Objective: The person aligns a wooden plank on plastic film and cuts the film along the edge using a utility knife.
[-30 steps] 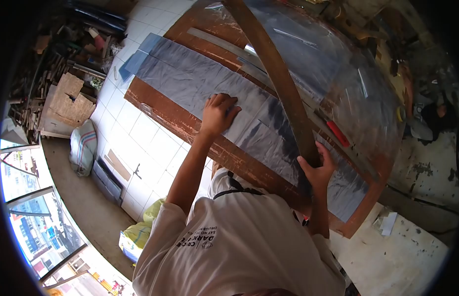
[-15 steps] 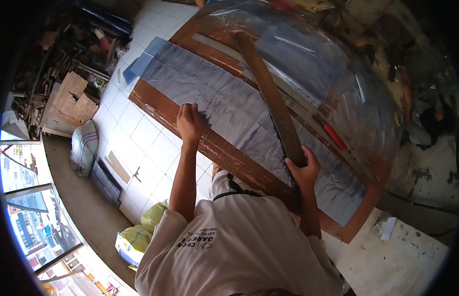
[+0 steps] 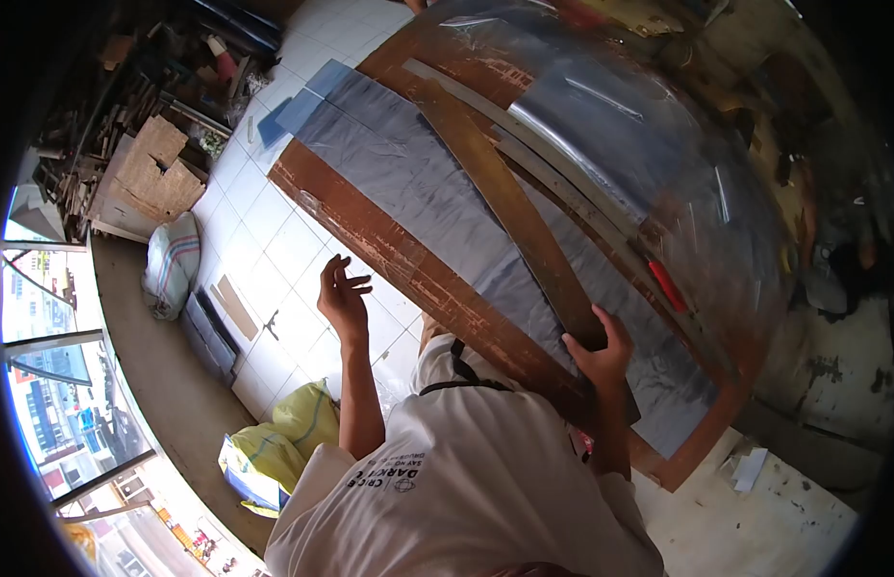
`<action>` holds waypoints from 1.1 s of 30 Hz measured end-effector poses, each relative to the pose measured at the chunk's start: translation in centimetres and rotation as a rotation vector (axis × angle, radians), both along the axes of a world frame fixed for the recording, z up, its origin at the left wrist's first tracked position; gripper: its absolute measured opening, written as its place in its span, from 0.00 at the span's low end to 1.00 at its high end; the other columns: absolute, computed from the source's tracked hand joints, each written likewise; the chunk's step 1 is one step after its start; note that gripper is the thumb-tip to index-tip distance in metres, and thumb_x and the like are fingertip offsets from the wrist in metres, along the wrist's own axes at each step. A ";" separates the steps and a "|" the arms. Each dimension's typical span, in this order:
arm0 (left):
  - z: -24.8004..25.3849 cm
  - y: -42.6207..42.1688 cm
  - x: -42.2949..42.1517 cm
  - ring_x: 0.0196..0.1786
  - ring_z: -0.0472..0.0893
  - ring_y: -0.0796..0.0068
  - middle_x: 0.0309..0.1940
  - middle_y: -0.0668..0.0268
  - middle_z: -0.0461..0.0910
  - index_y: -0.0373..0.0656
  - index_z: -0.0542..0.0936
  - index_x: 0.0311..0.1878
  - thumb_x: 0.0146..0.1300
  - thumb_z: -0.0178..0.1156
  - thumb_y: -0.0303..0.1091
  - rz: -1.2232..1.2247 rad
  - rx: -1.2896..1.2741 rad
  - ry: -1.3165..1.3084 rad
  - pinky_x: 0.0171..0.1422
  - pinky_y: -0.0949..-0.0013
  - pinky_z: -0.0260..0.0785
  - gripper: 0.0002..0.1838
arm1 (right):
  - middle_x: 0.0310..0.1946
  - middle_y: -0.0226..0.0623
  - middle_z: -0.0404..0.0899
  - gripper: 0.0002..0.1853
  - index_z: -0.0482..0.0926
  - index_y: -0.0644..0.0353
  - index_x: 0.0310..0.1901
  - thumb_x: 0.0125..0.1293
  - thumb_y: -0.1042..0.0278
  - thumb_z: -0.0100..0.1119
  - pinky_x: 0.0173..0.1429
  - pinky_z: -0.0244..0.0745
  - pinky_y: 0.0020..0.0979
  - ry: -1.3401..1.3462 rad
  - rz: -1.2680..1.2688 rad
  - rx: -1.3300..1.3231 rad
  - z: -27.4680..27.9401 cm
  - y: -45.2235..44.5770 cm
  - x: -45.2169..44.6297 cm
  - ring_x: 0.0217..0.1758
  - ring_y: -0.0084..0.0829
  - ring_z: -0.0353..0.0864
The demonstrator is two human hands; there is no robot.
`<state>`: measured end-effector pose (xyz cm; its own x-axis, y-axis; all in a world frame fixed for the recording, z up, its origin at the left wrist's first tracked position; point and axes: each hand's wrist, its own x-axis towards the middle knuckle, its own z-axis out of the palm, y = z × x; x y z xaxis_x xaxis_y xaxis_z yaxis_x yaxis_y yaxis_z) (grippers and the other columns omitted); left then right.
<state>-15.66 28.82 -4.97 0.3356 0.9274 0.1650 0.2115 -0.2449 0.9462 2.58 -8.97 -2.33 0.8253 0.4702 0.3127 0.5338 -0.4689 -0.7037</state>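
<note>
My right hand (image 3: 604,348) is closed around the near part of a long flat brown strip (image 3: 500,207), its thumb along one edge. The strip lies slantwise over a grey marbled sheet (image 3: 379,135) on the worn brown board of the worktable (image 3: 370,231). Off the board's left edge, above the floor, my left hand (image 3: 344,296) is raised with its fingers apart and nothing in it. Dark shadow or edge shows along the strip's left side.
Long thin metal bars (image 3: 562,178) and a red-handled tool (image 3: 666,286) lie beyond the strip. Clear plastic sheeting (image 3: 601,115) covers the far side. Scrap wood (image 3: 158,173), a white sack (image 3: 171,264) and yellow bags (image 3: 278,442) stand on the left.
My left hand has left the grey sheet near the board's edge and moved back over the floor, fingers opening. The strip's far end has swung left across the sheet, my right hand still on it.
</note>
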 end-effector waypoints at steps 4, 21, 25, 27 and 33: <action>1.8 -2.0 3.4 0.16 0.72 0.82 0.22 0.65 0.80 0.33 0.83 0.44 0.81 0.49 0.35 -0.071 -0.202 0.008 0.18 0.72 0.66 0.17 | 0.42 0.44 0.84 0.34 0.82 0.61 0.56 0.44 0.65 0.83 0.46 0.81 0.42 0.046 0.073 -0.046 1.0 -0.1 0.2 0.44 0.46 0.85; -0.8 -1.4 12.8 0.85 0.49 0.48 0.81 0.48 0.55 0.44 0.67 0.77 0.66 0.63 0.59 -0.469 0.519 0.560 0.84 0.39 0.35 0.42 | 0.44 0.45 0.83 0.34 0.81 0.61 0.57 0.45 0.68 0.82 0.49 0.81 0.43 0.226 0.172 -0.145 1.5 -1.0 1.3 0.47 0.46 0.86; -0.5 -1.3 13.1 0.84 0.52 0.46 0.80 0.47 0.57 0.44 0.67 0.77 0.65 0.62 0.59 -0.477 0.495 0.589 0.84 0.36 0.36 0.42 | 0.45 0.46 0.83 0.32 0.81 0.58 0.57 0.47 0.65 0.81 0.46 0.83 0.43 0.241 0.173 -0.210 1.6 -1.0 1.9 0.46 0.48 0.87; -0.5 -1.2 13.1 0.84 0.52 0.46 0.80 0.48 0.57 0.45 0.67 0.77 0.65 0.62 0.60 -0.478 0.480 0.603 0.84 0.37 0.36 0.43 | 0.45 0.46 0.83 0.32 0.81 0.59 0.57 0.47 0.65 0.81 0.46 0.83 0.43 0.270 0.176 -0.251 1.5 -1.1 1.9 0.45 0.48 0.87; -0.5 -1.3 13.0 0.84 0.52 0.46 0.80 0.47 0.57 0.45 0.67 0.77 0.64 0.63 0.61 -0.479 0.458 0.607 0.84 0.39 0.35 0.44 | 0.46 0.46 0.81 0.35 0.79 0.58 0.57 0.45 0.66 0.83 0.47 0.80 0.45 0.341 0.173 -0.329 2.0 -0.8 2.4 0.47 0.50 0.84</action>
